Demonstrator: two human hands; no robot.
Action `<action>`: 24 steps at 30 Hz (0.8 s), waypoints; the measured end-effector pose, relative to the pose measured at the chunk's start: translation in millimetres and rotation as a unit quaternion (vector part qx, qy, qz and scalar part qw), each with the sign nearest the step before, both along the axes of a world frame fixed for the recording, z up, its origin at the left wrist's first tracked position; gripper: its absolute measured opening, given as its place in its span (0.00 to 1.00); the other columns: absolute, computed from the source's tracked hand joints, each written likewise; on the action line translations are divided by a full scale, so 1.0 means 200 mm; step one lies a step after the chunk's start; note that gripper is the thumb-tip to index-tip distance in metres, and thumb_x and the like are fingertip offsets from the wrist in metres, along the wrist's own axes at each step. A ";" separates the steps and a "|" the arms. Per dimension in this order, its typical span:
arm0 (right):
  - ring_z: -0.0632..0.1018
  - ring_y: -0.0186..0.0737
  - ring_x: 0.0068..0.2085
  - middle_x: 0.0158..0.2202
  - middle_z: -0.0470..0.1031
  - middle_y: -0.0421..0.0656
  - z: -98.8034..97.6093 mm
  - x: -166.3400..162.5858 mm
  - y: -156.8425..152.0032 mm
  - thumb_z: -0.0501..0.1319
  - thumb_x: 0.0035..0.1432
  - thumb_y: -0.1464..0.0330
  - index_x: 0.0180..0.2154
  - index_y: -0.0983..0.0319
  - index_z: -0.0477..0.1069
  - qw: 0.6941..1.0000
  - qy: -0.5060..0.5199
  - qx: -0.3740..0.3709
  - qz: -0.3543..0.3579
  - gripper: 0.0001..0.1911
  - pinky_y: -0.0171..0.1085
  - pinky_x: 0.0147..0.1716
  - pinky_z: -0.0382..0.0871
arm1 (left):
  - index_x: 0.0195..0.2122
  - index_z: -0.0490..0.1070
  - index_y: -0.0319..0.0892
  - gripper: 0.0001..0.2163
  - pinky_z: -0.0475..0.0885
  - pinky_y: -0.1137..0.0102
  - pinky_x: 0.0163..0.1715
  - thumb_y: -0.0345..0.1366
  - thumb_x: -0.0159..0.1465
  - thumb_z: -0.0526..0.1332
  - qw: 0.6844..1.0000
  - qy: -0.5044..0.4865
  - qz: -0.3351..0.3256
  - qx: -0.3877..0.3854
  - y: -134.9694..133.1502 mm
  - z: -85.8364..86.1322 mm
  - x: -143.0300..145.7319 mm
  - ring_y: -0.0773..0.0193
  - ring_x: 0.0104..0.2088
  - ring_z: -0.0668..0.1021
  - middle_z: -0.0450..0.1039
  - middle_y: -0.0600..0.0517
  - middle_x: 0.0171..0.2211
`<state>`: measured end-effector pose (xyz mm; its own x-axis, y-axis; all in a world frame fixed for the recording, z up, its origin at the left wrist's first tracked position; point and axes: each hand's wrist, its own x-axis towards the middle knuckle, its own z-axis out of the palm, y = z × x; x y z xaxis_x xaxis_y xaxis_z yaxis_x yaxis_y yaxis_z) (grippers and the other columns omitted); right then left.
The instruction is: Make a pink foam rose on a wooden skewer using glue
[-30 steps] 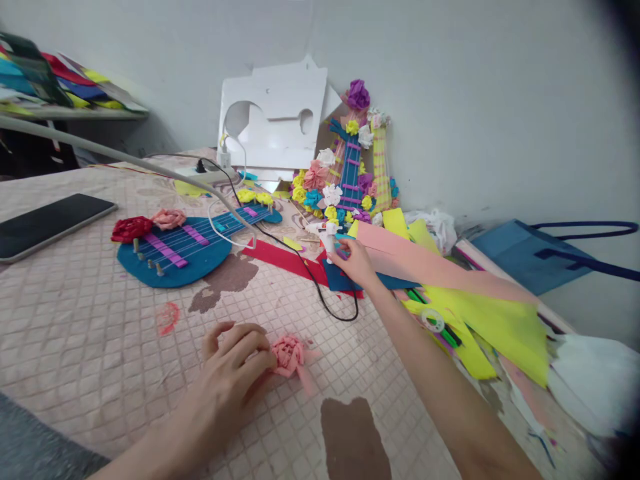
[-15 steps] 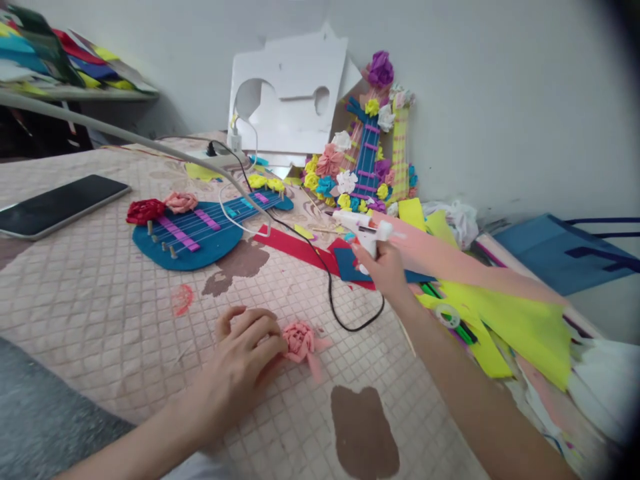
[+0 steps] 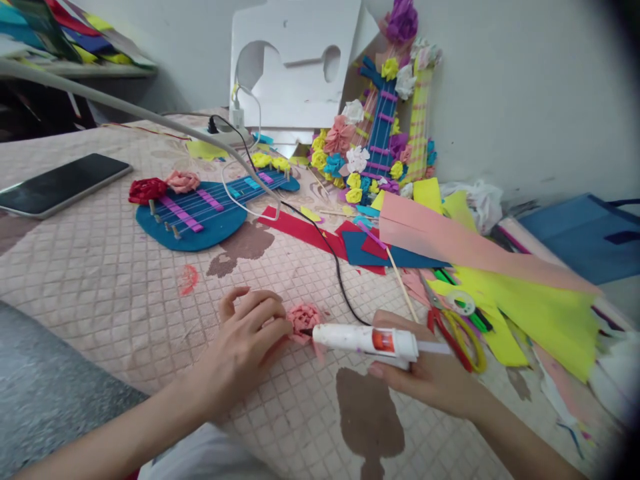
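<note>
Right hand (image 3: 434, 377) brought glue gun (image 3: 347, 339) to pink flower (image 3: 304, 317).

One head-worn view, facing forward and down
It looks from above and behind the bare left hand (image 3: 253, 337) and bare right hand (image 3: 435, 377), near enough to include both forearms (image 3: 150, 415), reaching the flat pale-grey wall (image 3: 525, 100) beyond them.

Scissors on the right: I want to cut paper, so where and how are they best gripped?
Probably take the scissors by the red and yellow handle loops, from the near right: these face that side, and the blades point away. The right hand, gripping the glue gun, is nearby.
</note>
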<state>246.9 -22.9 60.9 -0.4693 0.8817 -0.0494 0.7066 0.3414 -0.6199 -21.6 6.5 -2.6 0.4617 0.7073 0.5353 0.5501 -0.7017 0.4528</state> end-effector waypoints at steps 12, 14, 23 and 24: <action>0.69 0.34 0.29 0.30 0.65 0.38 -0.01 -0.02 0.00 0.58 0.61 0.64 0.30 0.59 0.61 0.999 -0.010 -0.021 0.024 0.09 0.33 0.25 0.62 | 0.32 0.71 0.45 0.06 0.51 0.57 0.51 0.33 0.66 0.57 1.000 0.001 -0.006 -0.007 0.00 0.02 0.00 0.60 0.42 0.71 0.73 0.54 0.33; 0.69 0.33 0.29 0.30 0.65 0.38 -0.01 -0.03 0.00 0.58 0.61 0.64 0.30 0.59 0.60 0.999 -0.008 -0.021 0.022 0.10 0.33 0.26 0.62 | 0.32 0.71 0.45 0.06 0.51 0.57 0.51 0.33 0.66 0.57 1.000 0.001 -0.004 -0.006 -0.01 0.02 0.00 0.60 0.42 0.71 0.73 0.54 0.33; 0.67 0.32 0.30 0.31 0.62 0.37 0.00 -0.03 0.00 0.58 0.61 0.64 0.30 0.59 0.58 0.998 -0.008 -0.064 0.015 0.10 0.33 0.27 0.59 | 0.32 0.71 0.44 0.07 0.51 0.56 0.51 0.34 0.67 0.56 1.000 0.010 -0.005 -0.006 0.00 0.03 0.01 0.60 0.42 0.72 0.73 0.54 0.33; 0.67 0.32 0.30 0.31 0.61 0.37 0.00 -0.03 0.00 0.58 0.61 0.64 0.31 0.59 0.58 0.998 -0.010 -0.067 0.018 0.10 0.33 0.27 0.59 | 0.32 0.71 0.44 0.08 0.51 0.56 0.52 0.34 0.67 0.55 1.000 0.011 -0.005 -0.007 0.00 0.03 0.01 0.60 0.42 0.73 0.73 0.54 0.33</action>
<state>240.9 -23.2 60.8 -0.4975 0.8496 -0.1752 0.7079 0.2809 -0.6481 -20.3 5.6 2.9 0.4799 0.7104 0.5149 0.5534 -0.7005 0.4506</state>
